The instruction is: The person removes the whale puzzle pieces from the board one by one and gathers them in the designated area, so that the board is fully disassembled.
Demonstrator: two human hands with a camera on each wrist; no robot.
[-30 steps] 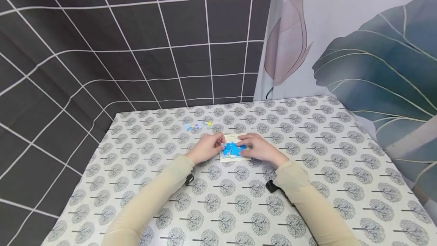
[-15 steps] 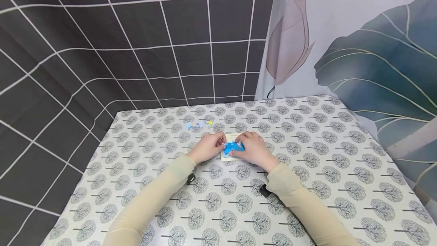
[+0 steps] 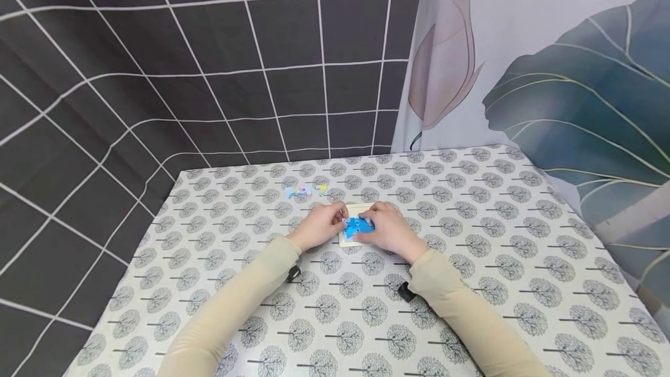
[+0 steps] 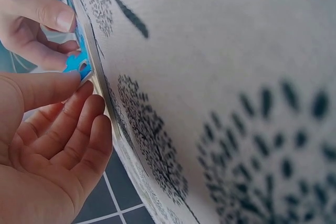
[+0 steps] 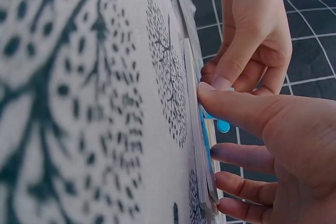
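Observation:
A small pale puzzle tray (image 3: 348, 244) lies on the tablecloth with joined blue puzzle pieces (image 3: 358, 226) inside it. At its left side my left hand (image 3: 319, 227) pinches a bright blue puzzle piece (image 4: 79, 62) between thumb and fingers; the piece stands tilted up in the left wrist view. Reaching in from the right, my right hand (image 3: 394, 230) rests over the tray's right part. Its thumb presses near the front edge beside the left thumb, and its outstretched fingers (image 5: 244, 187) touch the pieces. The hand hides part of the blue picture.
Beyond the tray, to the left, lie a loose light-blue puzzle piece (image 3: 298, 192) and a yellow-patterned piece (image 3: 322, 189). The tablecloth (image 3: 335, 319) has a tree print. A dark grid curtain (image 3: 209, 63) hangs behind the table, with a floral curtain (image 3: 565, 74) at the right.
My right hand has shifted left and forward over the tray, its thumb coming down toward the front edge. The left hand stays at the tray's left side.

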